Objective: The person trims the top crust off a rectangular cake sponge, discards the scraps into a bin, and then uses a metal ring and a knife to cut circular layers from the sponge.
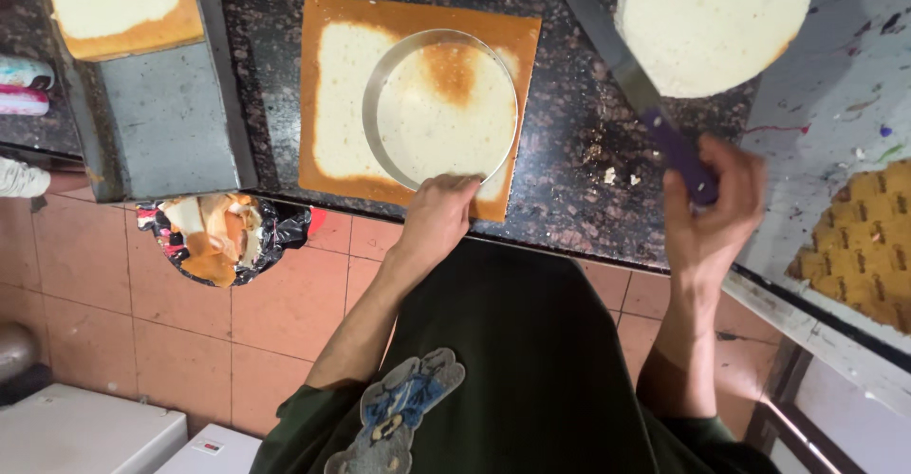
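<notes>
Left hand (438,216) pinches one ring (442,110) on one square sponge (342,104); right hand (712,210) grips one knife (631,80).

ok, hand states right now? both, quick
Left hand: fingers closed on the near rim of the metal ring, which sits on the square sponge cake.
Right hand: closed around the purple handle of the long knife.
</notes>
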